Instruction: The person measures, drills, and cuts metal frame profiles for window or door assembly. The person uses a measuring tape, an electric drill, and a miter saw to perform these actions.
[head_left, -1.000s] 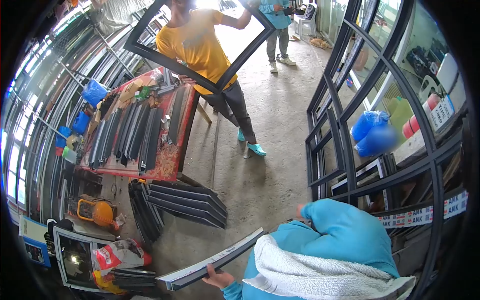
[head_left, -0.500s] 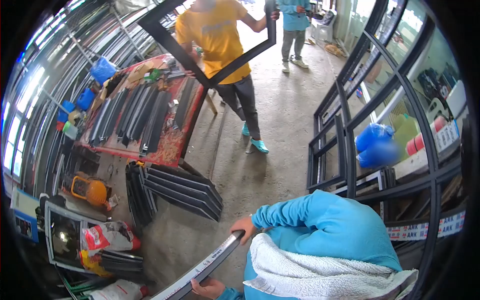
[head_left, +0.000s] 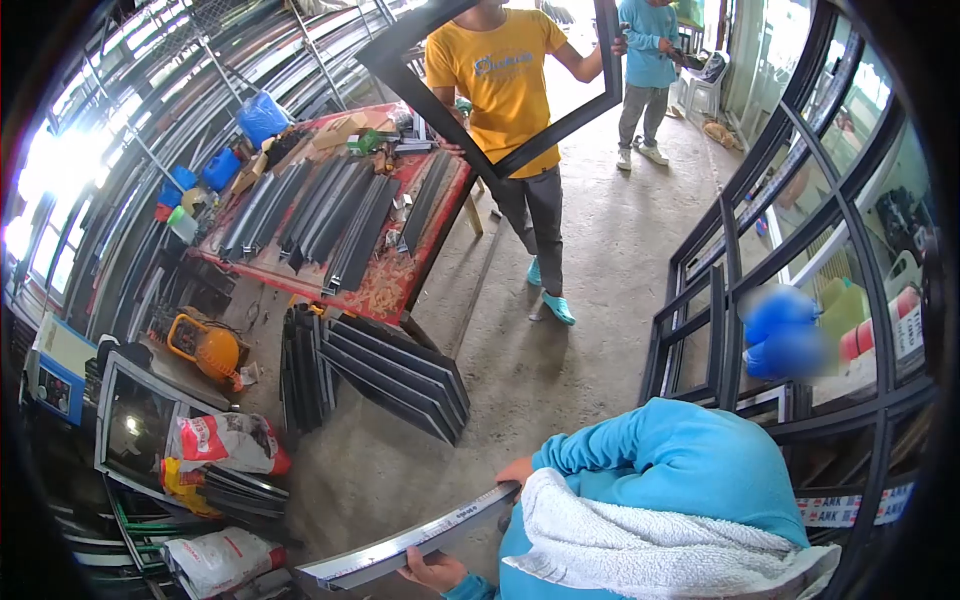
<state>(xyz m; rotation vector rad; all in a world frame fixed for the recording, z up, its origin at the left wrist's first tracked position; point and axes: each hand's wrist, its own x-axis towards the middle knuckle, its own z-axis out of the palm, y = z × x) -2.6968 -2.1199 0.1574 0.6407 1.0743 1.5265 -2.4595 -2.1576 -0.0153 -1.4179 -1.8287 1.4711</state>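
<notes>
A long metal profile (head_left: 400, 548), dark with a shiny silver face and small printing, lies across the bottom centre, its left end cut at an angle. My right hand (head_left: 517, 470) grips its upper right end, partly hidden by my blue sleeve (head_left: 600, 440). Lower down, my left hand (head_left: 433, 572) holds the profile from beneath near its left part, thumb against the face. A white towel (head_left: 650, 530) hangs over my blue top.
A co-worker in a yellow shirt (head_left: 500, 70) holds a dark frame (head_left: 560, 130). Dark profiles (head_left: 345, 215) cover a red table (head_left: 400, 290); more profiles (head_left: 395, 375) stand below. Another person (head_left: 648, 60) stands behind. Large frames (head_left: 735, 260) lean right. Sacks (head_left: 225, 560) lie left.
The view has shifted, so the surroundings appear further right. The profile now lies flatter, with its angled left end in view. Both my hands still hold it.
</notes>
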